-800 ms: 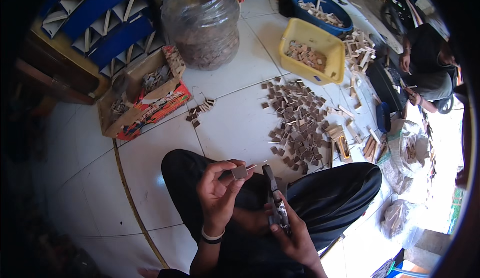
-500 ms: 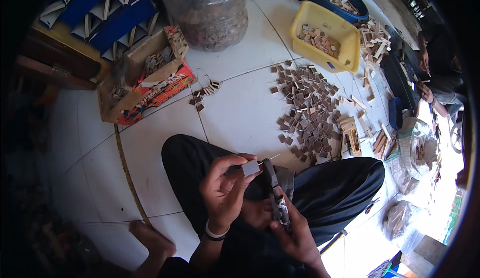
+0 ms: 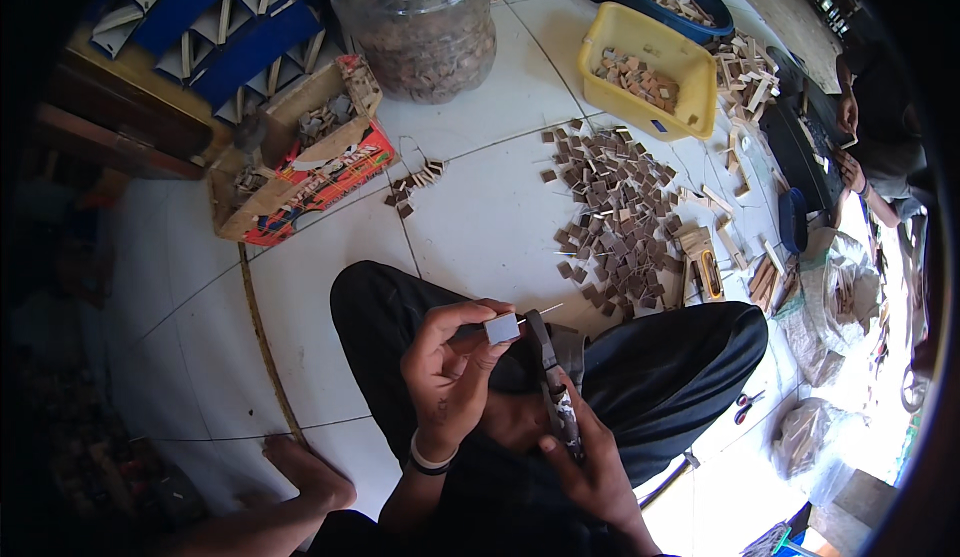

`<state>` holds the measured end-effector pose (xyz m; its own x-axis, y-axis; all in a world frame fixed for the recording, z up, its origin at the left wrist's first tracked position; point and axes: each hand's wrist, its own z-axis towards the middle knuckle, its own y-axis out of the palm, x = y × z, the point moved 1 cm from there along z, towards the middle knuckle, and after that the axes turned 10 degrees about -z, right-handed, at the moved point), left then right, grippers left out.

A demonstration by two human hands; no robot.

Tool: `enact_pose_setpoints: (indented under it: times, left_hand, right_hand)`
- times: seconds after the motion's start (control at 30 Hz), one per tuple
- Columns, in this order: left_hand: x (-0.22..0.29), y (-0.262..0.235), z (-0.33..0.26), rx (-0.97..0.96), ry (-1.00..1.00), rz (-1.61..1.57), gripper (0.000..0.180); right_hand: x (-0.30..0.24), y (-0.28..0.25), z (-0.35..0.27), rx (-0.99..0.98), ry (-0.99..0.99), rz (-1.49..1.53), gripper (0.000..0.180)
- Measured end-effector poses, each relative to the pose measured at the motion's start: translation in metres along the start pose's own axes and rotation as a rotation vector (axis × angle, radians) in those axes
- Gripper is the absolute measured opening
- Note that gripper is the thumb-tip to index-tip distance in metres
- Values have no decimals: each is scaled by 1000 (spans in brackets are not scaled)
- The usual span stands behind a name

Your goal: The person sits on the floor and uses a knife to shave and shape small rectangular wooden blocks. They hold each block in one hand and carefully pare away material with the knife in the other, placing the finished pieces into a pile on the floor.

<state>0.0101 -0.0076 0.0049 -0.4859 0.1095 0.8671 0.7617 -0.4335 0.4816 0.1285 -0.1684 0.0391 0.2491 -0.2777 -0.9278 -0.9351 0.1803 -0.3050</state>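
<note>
Between thumb and fingertips, my left hand [image 3: 447, 372] pinches a small square block [image 3: 501, 329], grey on its upper face. A thin wire [image 3: 541, 312] sticks out from the block's right side. My right hand [image 3: 590, 462] is wrapped round the worn handles of dark metal pliers [image 3: 546, 357], which I see edge-on. The pliers' head is up beside the block, at the wire; whether the jaws touch it I cannot tell. Both hands are above my lap. Beyond my knees lies a pile of brown square blocks [image 3: 625, 212], many with thin wires in them.
At the far left stands an open carton [image 3: 320, 192] of blocks, with several wired blocks [image 3: 412, 189] beside it. A large clear plastic container [image 3: 415, 32], a yellow basin [image 3: 700, 107] and a blue tub [image 3: 725, 27] stand behind. Scissors [image 3: 745, 407] lie right; another person [image 3: 880, 157] sits far right.
The view has shifted slightly. Both hands keep the same hold, with the block and the pliers in nearly the same place.
</note>
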Motion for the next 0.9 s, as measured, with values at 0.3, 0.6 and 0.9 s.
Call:
enact_pose_setpoints:
  times: [0.3, 0.6, 0.9]
  left_hand:
    - [-9, 1, -7, 34, 186, 56, 29]
    - [10, 8, -15, 77, 223, 494, 27]
    - [23, 5, -13, 107, 65, 378, 29]
  right_hand:
    - [-8, 12, -4, 21, -2, 45, 77]
    - [5, 30, 2, 234, -63, -640, 91]
    - [1, 12, -3, 373, -48, -619, 85]
